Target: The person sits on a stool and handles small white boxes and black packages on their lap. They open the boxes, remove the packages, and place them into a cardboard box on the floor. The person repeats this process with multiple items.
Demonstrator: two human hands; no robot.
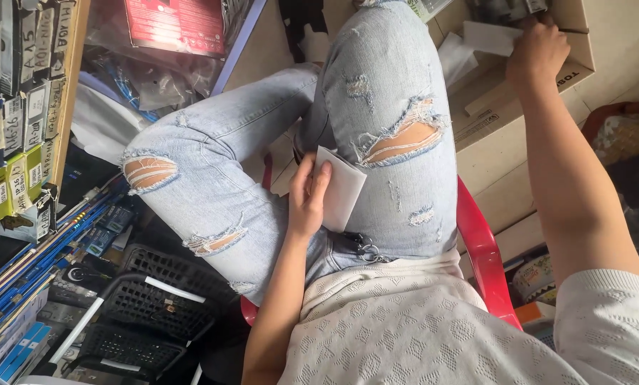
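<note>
I sit on a red plastic chair [482,251] in torn light-blue jeans. My left hand [307,201] rests on my lap and holds a small white folded packet [342,187] against my thigh. My right hand [536,50] reaches out to the upper right into an open cardboard box [501,107]; its fingers are on a white wrapped item [487,37] lying among dark parts inside the box. Whether the fingers are closed around it is hard to make out.
Left: a shelf [68,85] of labelled dark and yellow boxes, blue strips [41,264], black plastic baskets [145,314]. A red package in clear plastic [177,25] lies top left. Tins and clutter [537,281] sit right of the chair.
</note>
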